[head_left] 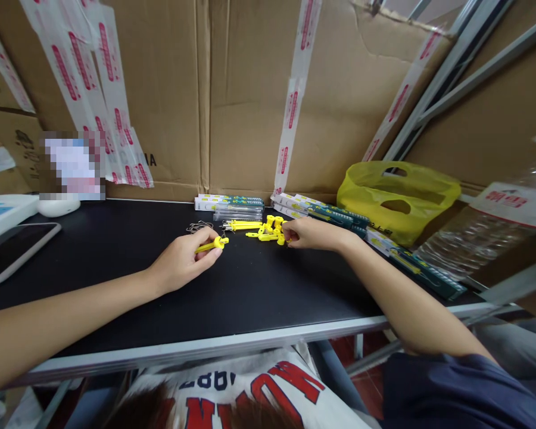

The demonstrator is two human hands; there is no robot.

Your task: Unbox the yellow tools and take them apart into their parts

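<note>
My left hand (185, 256) is closed around a slim yellow plastic stick (208, 245) with a wider collar at its tip and a bit of thin wire there. At the right edge of a small pile of yellow plastic parts (268, 232), the fingers of my right hand (304, 233) are curled in. What they pinch, if anything, is hidden. Beyond my left hand lie bent metal wire pieces (199, 226). Several yellow sticks with metal ends (243, 225) lie side by side between the wires and the pile.
Clear plastic tubes (237, 213) and narrow printed boxes (230, 201) lie along the cardboard wall. More boxes (415, 265) line the right side, near a yellow plastic bag (395, 196) and a large water bottle (486, 229). A phone (18, 250) rests at the left of the black tabletop (232, 298).
</note>
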